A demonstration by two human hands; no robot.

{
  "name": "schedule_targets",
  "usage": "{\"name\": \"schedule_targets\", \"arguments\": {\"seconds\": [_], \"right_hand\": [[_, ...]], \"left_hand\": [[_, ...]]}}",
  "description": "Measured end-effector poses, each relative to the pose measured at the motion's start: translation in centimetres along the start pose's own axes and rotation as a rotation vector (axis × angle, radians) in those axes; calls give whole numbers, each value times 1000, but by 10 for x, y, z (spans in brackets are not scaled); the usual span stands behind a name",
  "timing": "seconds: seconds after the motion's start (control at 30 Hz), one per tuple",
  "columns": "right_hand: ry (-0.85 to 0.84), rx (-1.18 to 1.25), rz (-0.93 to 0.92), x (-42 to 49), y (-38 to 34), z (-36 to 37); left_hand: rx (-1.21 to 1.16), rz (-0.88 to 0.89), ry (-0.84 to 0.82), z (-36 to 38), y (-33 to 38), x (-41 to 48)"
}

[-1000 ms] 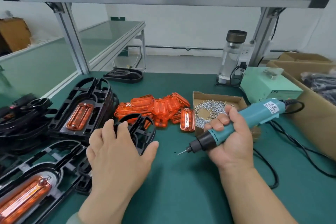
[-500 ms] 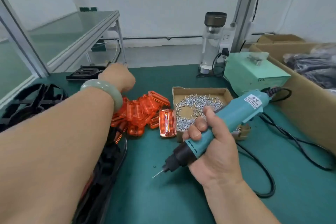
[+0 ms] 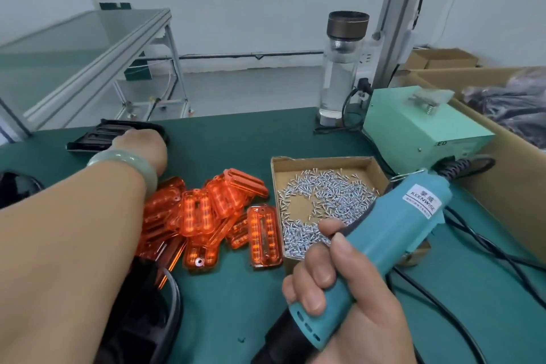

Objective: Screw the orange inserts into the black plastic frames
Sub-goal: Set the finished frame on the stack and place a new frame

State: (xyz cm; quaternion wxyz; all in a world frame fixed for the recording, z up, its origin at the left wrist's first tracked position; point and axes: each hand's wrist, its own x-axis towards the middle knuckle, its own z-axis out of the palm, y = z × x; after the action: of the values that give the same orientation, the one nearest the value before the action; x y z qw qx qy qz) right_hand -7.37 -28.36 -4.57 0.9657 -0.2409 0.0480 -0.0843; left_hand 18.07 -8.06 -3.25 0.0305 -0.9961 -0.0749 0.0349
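On the green worktop (image 3: 236,298), a flat black plastic frame (image 3: 94,136) lies far-left, long axis sideways. The left hand (image 3: 141,145) covers its right end, fingers hidden, perhaps gripping. Translucent orange inserts (image 3: 206,210) lie nearer. The right hand (image 3: 348,313) wraps its fingers (image 3: 319,273) round a teal electric screwdriver (image 3: 393,233).

Bright, even, diffuse light; source out of view. Faint soft shadows under cables (image 3: 487,251) right of right grip (image 3: 339,313). Orange inserts (image 3: 206,216) left of grip glow. Screws (image 3: 325,195) beyond grip glint. Screwdriver (image 3: 399,230) label sharp; forearm (image 3: 59,245) far left soft. Post (image 3: 396,23) above grip leans, wide-angle skew.
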Motion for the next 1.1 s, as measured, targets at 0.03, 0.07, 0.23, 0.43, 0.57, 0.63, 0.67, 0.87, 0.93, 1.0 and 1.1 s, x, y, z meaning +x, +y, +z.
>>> {"name": "schedule_targets", "arguments": {"seconds": [0.03, 0.07, 0.23, 0.43, 0.57, 0.63, 0.67, 0.87, 0.93, 1.0, 1.1], "right_hand": [[2, -6, 1, 0, 1, 0], [2, -11, 1, 0, 1, 0], [-27, -46, 36, -2, -2, 0], [-30, -30, 28, -3, -18, 4], [-58, -34, -9, -1, -39, 1], [-83, -12, -17, 0, -50, -1], [-103, 19, -15, 0, -56, -3], [-293, 220, 47, 1, -78, -11], [-329, 210, 87, 3, -81, -13], [-390, 214, 160, 6, -82, -15], [-433, 190, 241, 9, -81, -16]], "left_hand": [[-31, 0, 42, -2, 0, -4], [-22, 10, 70, -5, 1, -6], [27, 74, 287, -38, 14, -47], [-499, 162, 680, -110, 14, -118], [-718, 281, 783, -134, 1, -171], [-689, 400, 755, -137, 1, -192], [-661, 473, 725, -138, 4, -202], [-279, 880, 292, -105, 47, -228], [-205, 989, 74, -87, 60, -232], [-138, 1086, -69, -67, 71, -236], [-84, 1144, -184, -38, 82, -243]]}}
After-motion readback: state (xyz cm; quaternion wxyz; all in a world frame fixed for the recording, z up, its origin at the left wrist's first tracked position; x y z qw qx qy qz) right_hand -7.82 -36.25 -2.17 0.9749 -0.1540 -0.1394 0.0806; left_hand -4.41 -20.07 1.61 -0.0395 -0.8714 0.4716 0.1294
